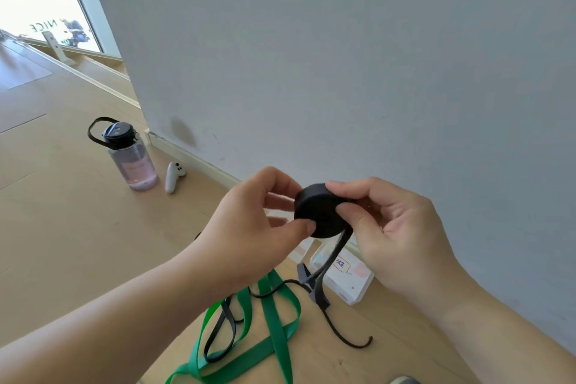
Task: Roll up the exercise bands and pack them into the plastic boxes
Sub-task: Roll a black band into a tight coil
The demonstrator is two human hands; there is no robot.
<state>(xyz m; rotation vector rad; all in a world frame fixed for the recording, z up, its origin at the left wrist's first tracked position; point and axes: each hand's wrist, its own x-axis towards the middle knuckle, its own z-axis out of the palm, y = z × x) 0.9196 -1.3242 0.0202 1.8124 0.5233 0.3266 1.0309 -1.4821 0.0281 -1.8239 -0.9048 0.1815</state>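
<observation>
The box (352,285) is lying at 5 o'clock, insides unclear. The left hand (249,227) and right hand (402,234) are pinching the roll (318,212).

The wall (343,56) closes off the far and right side, a plastic box (352,285) sits on the floor (78,243) at its foot with the black band (324,215) dangling over it and a green band (276,330) looped in front, while bare floor lies open leftward as far as a water bottle (134,162) and a controller (173,178).
</observation>
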